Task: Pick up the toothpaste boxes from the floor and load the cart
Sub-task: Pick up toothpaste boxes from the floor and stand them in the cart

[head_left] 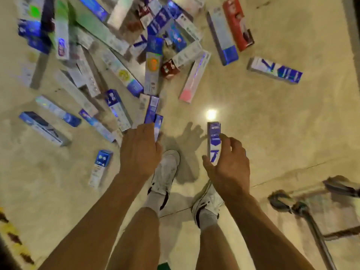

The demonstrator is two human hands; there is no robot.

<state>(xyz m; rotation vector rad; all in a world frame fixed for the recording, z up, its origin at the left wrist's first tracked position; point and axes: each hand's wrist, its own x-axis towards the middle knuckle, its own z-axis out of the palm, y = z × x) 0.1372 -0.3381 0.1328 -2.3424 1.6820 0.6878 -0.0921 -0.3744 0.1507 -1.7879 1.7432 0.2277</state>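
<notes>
Head view: hands amid scattered boxes.

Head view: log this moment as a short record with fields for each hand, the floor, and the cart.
left hand: left hand closed on blue toothpaste boxes, at least two, held end-up
right hand: right hand gripping one blue-and-white toothpaste box, upright
floor: many toothpaste boxes in a loose pile ahead and to the left; strays include a red box and a pink box
feet: white sneakers on the tile floor
cart: only a metal frame at lower right; contents out of view
</notes>
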